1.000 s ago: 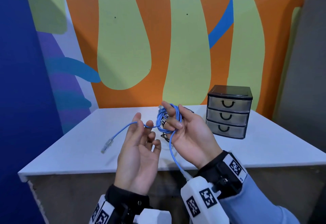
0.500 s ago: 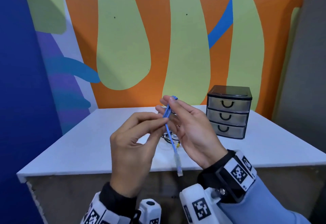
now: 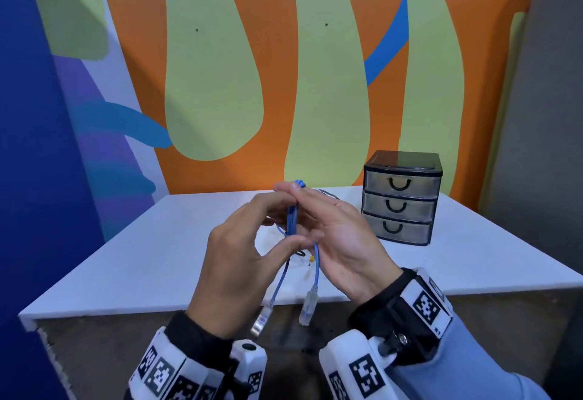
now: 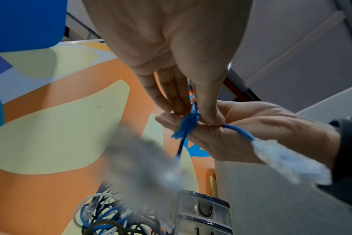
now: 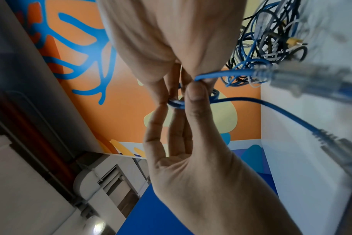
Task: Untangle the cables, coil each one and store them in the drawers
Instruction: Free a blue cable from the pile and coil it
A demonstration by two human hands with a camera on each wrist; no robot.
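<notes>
Left tabletop: your way across the table (image 3: 132, 242) lies bare here.
Centre: the cable tangle (image 5: 265, 39) sits behind your hands.
Right: the drawers (image 3: 400, 197) block you, all three closed.
Rear: the wall (image 3: 220, 84) stops your reach.

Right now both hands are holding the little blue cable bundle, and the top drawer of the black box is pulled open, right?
Not quite. Both the left hand and the right hand do pinch the blue cable bundle, but the top drawer of the black box is closed, like the two below it. The head view shows this.
</notes>
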